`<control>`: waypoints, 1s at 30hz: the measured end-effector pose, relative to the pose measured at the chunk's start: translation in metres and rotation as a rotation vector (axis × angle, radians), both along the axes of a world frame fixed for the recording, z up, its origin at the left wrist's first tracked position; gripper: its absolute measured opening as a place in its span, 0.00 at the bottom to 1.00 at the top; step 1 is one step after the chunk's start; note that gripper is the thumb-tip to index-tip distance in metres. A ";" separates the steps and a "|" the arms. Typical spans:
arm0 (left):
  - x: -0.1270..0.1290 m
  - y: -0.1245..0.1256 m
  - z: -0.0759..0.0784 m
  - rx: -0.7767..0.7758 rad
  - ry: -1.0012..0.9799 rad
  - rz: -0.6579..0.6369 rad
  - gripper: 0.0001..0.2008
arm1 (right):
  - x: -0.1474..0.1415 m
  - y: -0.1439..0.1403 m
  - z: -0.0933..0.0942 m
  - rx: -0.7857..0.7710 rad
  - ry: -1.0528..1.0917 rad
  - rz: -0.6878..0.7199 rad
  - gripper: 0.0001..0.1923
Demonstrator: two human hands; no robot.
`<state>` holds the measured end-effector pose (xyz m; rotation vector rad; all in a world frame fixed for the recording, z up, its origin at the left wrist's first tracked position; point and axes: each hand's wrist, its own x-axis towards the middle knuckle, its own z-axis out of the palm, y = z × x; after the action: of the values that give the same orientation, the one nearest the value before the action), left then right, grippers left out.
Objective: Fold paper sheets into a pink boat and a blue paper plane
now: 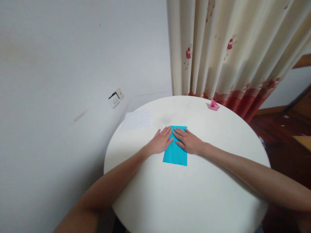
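Both grips released, left hand [160,142] and right hand [188,141] pressing flat, covering the blue paper [176,155] mid-section on the tabletop [194,194]. Hiding any crease beneath the palms.

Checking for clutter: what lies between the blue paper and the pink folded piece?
Head view: only bare white table between blue paper and pink folded piece.

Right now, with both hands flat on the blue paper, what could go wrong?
1. The left hand and right hand press only the far half of the blue paper; its near edge lies free and might skew, spoiling a crease.
2. The table looks smooth, so the paper may slide under pressure.
3. The pink figure sits near the table's far rim; a jolt could perhaps tip it off.
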<state>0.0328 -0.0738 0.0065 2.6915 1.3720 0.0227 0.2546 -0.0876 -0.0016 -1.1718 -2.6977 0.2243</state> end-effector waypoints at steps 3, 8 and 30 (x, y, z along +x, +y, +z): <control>0.001 -0.001 0.002 -0.002 -0.012 0.001 0.32 | 0.001 0.001 0.001 0.003 -0.010 -0.037 0.34; 0.003 -0.004 0.004 -0.041 -0.025 -0.097 0.33 | 0.003 0.005 0.001 0.010 -0.048 -0.100 0.34; 0.001 -0.006 0.007 -0.096 -0.053 -0.269 0.37 | 0.016 0.020 -0.005 0.062 -0.092 -0.304 0.32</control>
<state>0.0336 -0.0796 0.0136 2.7475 0.9617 0.0027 0.2706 -0.0679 -0.0067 -1.5840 -2.5335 0.0423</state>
